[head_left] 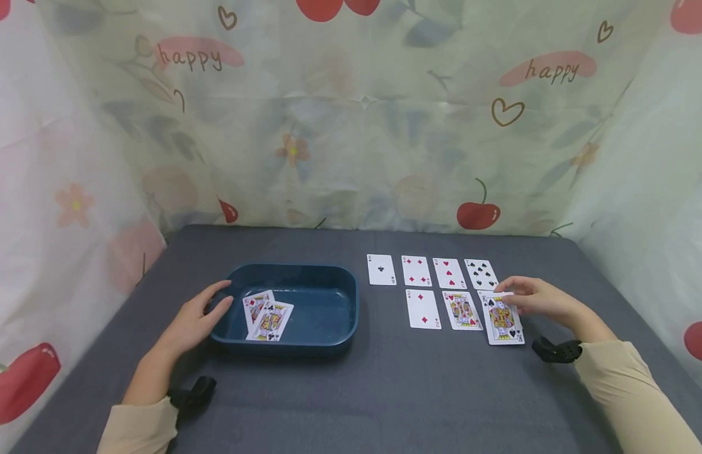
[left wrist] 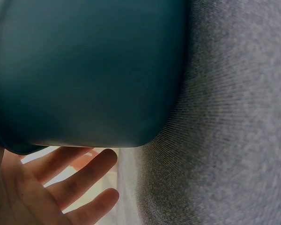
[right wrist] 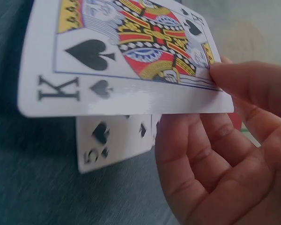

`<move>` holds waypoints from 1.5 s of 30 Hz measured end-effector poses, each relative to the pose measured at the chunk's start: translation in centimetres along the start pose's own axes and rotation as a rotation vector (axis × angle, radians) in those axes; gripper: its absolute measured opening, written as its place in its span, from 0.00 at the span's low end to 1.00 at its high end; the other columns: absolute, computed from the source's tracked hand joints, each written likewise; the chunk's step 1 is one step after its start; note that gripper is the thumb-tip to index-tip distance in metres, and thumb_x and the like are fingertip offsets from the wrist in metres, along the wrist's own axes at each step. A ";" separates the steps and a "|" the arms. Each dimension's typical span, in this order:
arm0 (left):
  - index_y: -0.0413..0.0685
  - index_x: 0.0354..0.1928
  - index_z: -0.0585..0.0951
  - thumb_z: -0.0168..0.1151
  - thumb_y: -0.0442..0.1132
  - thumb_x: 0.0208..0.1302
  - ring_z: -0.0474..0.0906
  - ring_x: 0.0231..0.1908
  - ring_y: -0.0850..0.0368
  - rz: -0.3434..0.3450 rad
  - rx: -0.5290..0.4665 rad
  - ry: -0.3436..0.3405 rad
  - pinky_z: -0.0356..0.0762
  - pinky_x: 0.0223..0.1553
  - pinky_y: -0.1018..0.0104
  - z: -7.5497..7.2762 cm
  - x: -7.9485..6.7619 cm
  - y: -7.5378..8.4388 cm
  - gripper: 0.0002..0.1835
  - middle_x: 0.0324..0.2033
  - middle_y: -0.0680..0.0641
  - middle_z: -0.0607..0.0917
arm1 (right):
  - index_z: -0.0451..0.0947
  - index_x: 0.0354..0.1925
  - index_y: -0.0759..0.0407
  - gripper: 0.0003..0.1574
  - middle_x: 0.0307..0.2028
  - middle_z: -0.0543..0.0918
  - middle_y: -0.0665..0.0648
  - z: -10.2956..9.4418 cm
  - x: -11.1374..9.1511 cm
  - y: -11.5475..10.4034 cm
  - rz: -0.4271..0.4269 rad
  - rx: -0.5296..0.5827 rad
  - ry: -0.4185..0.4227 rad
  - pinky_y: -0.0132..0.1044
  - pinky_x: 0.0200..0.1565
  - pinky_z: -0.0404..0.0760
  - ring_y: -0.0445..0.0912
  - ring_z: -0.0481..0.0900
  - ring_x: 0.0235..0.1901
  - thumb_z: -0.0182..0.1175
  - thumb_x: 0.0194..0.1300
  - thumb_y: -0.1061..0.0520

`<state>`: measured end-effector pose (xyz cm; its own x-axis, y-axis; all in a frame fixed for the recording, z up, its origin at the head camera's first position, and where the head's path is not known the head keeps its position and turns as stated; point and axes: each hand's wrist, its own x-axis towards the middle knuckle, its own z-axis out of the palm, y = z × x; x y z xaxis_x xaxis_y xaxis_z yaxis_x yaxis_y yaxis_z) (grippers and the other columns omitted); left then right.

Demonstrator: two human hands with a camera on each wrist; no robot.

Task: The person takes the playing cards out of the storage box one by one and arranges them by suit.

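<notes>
pale curtains [head_left: 351, 176] | cherry prints [head_left: 478, 215] | brown hearts [head_left: 508, 112] | dark grey tablecloth [head_left: 328, 403]

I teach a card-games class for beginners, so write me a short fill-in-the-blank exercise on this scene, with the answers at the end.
1. The right hand pinches a king whose suit is ____.
2. Past the king's edge, the right wrist view shows part of a spade card of rank ____.
3. Inside the blue basin, ____ picture cards are visible.
4. The farther row of laid-out cards counts ____ cards.

Missing words: spades; five; two; four.
</notes>
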<state>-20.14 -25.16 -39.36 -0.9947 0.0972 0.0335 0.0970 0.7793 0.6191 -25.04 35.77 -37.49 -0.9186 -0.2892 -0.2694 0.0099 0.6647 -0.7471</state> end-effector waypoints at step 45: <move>0.44 0.69 0.57 0.43 0.54 0.71 0.59 0.64 0.31 -0.014 0.007 -0.005 0.59 0.60 0.33 0.1 0.0 -0.1 0.31 0.67 0.29 0.59 | 0.77 0.41 0.69 0.16 0.33 0.80 0.48 0.4 -1.8 2.7 -0.019 -0.098 -0.231 0.28 0.34 0.74 0.33 0.72 0.30 0.60 0.62 0.56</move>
<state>-20.15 -25.14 -39.50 -0.9958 0.0894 0.0211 0.0835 0.7850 0.6138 -23.19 37.80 -39.22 -0.8034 -0.4445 -0.3962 -0.0549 0.7178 -0.6941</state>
